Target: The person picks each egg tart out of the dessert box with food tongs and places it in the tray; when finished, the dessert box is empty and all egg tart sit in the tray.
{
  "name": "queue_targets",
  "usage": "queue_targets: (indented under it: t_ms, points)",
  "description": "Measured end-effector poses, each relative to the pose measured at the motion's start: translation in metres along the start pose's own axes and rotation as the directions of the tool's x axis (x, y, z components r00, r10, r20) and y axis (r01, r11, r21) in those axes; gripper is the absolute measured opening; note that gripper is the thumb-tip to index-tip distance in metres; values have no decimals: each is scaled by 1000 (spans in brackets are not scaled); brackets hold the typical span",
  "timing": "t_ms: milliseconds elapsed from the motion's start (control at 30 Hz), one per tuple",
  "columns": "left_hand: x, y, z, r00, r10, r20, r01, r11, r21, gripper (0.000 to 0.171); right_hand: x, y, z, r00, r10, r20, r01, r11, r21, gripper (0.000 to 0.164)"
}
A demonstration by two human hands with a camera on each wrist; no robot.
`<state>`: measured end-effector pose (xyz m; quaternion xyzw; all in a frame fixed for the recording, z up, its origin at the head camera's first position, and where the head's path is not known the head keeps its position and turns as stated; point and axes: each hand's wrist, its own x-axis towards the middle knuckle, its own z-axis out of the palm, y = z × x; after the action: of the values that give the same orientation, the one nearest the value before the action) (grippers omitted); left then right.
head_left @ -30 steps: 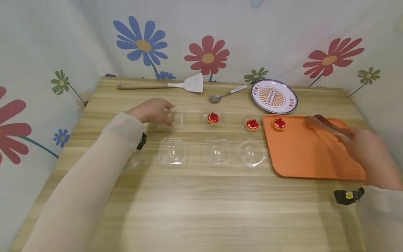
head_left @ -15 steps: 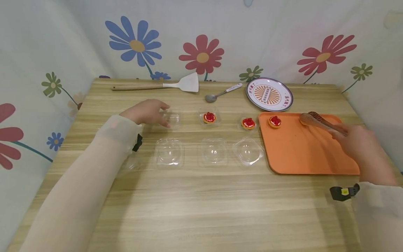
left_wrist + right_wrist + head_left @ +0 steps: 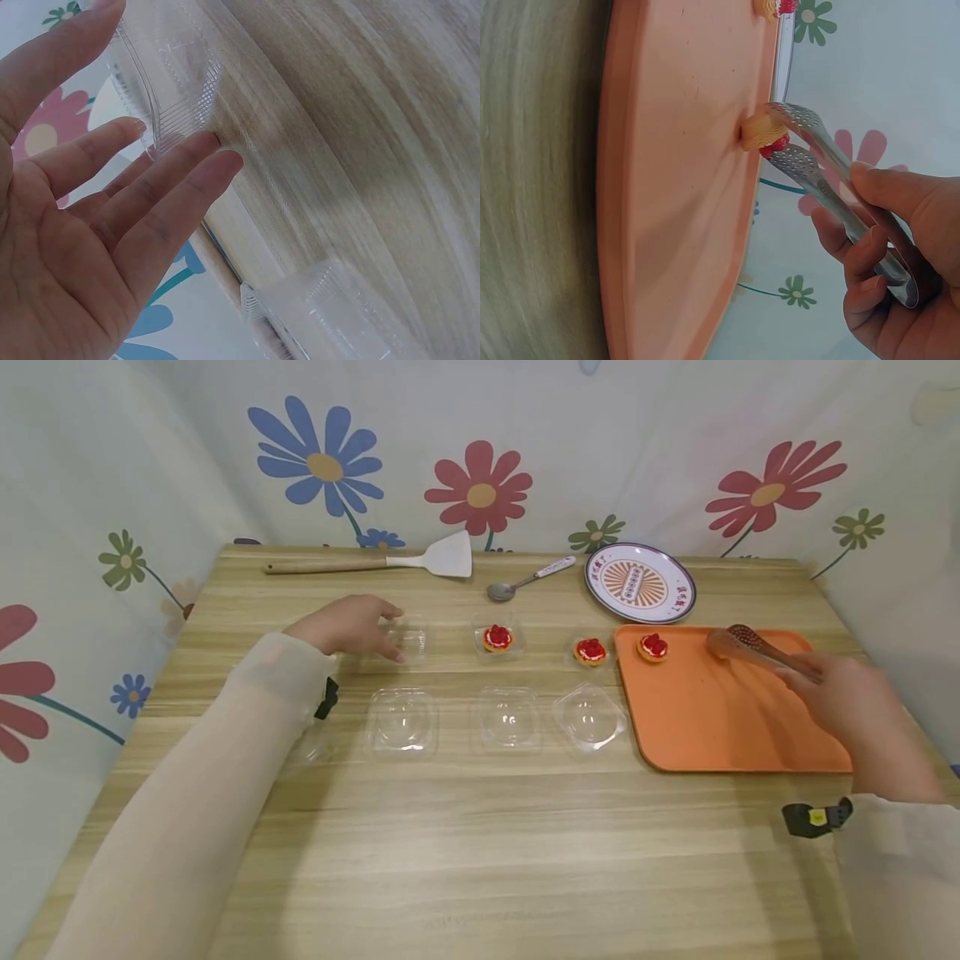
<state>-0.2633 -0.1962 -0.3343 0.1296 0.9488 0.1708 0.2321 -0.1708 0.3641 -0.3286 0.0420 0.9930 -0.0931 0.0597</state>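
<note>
My right hand (image 3: pixel 855 702) grips metal tongs (image 3: pixel 821 176) with perforated ends. In the right wrist view these ends are around a small fruit tart (image 3: pixel 763 133) at the orange tray (image 3: pixel 682 187); the tongs hide that tart in the head view. Another tart (image 3: pixel 653 648) with red topping sits at the tray's left corner. My left hand (image 3: pixel 348 625) is beside a clear plastic box (image 3: pixel 408 643), thumb and fingers spread and relaxed. Its fingertips lie at the box's edge in the left wrist view; whether they press it I cannot tell.
Two tarts (image 3: pixel 498 639) (image 3: pixel 591 652) sit in clear boxes, with several clear lids (image 3: pixel 508 718) in front. Behind are a white spatula (image 3: pixel 450 556), a spoon (image 3: pixel 517 585) and a patterned plate (image 3: pixel 640 582). Another clear box (image 3: pixel 337 315) lies near my left wrist.
The head view has shifted slightly, so everything sits a little further left. Both hands keep almost the same places, the tongs staying over the tray.
</note>
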Motion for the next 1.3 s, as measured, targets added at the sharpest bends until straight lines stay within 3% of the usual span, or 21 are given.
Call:
queue_targets:
  t_ms: [400,1033,1300]
  points:
    - [1,-1,0,1000,-5,-1,5,1000,-16,77,-3,-11,5,996,-72,-53,70,997,-38,48]
    - [-1,-1,-1,1000,9,-19,-10,1000,-18,76,-12,-18,-2,997,-66,-45,66,998,-2,53]
    - [-2,0,2,999,10,-31,-11,1000,-23,75,-19,-21,-5,994,-100,-43,101,995,18,59]
